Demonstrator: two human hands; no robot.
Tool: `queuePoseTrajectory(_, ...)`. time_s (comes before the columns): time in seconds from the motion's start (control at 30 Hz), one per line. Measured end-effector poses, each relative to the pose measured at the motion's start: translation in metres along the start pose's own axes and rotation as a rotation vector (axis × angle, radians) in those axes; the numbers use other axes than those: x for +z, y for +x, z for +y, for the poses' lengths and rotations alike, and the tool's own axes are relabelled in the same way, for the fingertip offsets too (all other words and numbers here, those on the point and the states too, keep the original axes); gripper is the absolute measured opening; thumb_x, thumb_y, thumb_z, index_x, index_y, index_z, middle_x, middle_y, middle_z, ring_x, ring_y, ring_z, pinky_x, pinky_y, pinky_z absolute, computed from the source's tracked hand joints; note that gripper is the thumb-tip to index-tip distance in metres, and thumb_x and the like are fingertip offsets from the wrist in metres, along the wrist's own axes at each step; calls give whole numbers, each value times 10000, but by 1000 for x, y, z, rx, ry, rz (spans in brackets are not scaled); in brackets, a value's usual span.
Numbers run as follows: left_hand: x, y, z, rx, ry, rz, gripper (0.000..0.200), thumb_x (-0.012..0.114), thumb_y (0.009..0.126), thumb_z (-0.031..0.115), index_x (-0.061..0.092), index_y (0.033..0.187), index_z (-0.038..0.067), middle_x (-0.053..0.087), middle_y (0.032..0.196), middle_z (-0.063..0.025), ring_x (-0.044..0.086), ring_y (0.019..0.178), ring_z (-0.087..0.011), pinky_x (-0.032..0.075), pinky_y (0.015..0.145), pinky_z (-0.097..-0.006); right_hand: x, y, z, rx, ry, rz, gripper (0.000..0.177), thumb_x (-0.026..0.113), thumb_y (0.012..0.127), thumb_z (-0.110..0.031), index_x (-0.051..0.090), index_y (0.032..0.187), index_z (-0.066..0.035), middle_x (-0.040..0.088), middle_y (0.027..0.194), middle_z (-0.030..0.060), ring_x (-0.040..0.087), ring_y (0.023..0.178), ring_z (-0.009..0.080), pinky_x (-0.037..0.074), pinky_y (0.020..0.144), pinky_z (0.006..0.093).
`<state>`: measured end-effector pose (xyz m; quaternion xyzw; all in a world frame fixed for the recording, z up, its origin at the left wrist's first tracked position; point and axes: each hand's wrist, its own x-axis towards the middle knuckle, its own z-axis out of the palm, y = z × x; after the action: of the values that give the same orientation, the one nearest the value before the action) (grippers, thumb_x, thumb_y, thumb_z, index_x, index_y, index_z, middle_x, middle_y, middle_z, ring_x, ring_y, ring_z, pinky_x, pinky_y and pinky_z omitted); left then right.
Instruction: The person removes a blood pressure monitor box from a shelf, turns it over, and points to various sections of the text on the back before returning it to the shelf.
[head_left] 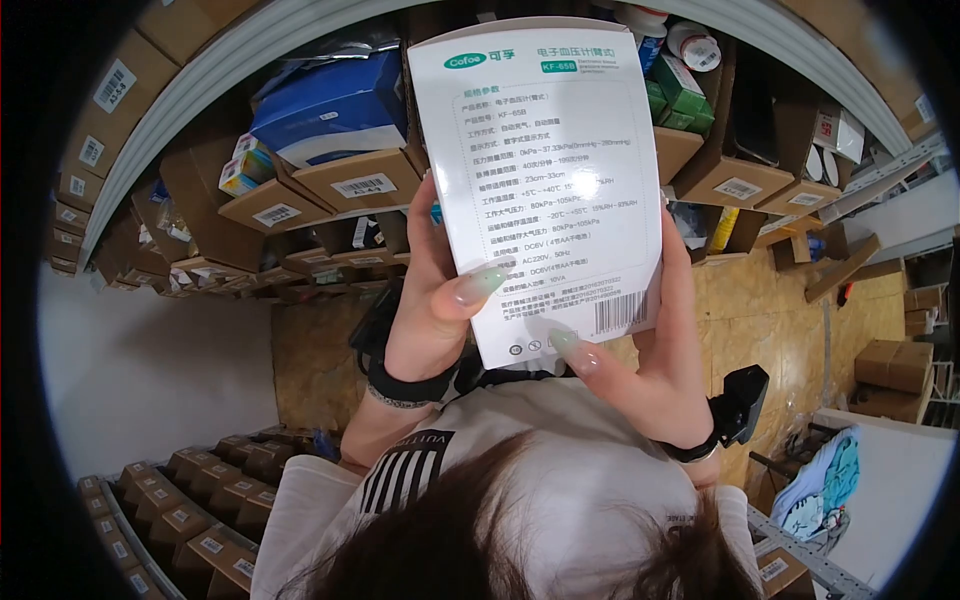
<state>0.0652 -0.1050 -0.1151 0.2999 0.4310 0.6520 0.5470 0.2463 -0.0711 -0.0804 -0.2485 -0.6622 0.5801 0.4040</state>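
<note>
A white blood pressure monitor box is held up in front of my chest, its printed side with green lettering and a barcode facing me. My left hand grips its left edge, thumb lying across the lower left of the print. Around the lower right corner closes my right hand, with the thumb pressed on the bottom of the face. The fingers behind the box are mostly hidden. Dark straps sit on both wrists, and a black device is fixed at the right one.
Shelves of labelled cardboard bins run behind the box, one holding a blue package. Green boxes and a white-capped bottle stand at the right. More bins line the lower left. Cartons rest on the tiled floor.
</note>
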Motion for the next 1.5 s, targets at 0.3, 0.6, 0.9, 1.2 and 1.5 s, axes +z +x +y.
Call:
queuePoseTrajectory(0.3,9,-3,1,25,19,-44,1216,780,601,437,-51,1414,80,232,1368,-224,284,1289,-314,269,1045,-448,11,0,7,-32,10,154,976,740,635,-71,120,1383,18,376,1300,161,433,1194,234,384,979,354)
queuePoseTrajectory(0.6,9,-6,1,22,17,-67,1235,781,602,441,-90,1411,105,210,1373,-220,268,1297,-325,272,1040,-468,11,-1,10,-28,6,177,968,752,638,-73,132,1377,11,389,1284,157,452,1174,227,398,964,348)
queuePoseTrajectory(0.9,5,-5,-1,18,51,-70,1267,782,588,495,-94,1409,92,224,1378,-212,279,1296,-318,270,1045,-458,10,-2,10,-3,23,163,959,740,654,-55,122,1384,5,385,1294,161,452,1178,237,398,966,349)
queuePoseTrajectory(1.2,3,-5,-1,-10,76,-75,1247,780,601,488,-76,1415,88,194,1408,-208,256,1311,-322,261,1048,-461,7,-2,12,-28,-14,130,954,735,672,-46,109,1389,12,374,1309,165,437,1194,242,380,980,354)
queuePoseTrajectory(1.5,2,-4,-2,1,29,-80,1253,793,598,457,-79,1414,78,169,1416,-205,236,1318,-321,246,1054,-469,8,-3,13,-44,-24,119,921,707,703,-22,97,1392,16,360,1322,167,415,1212,241,366,991,359)
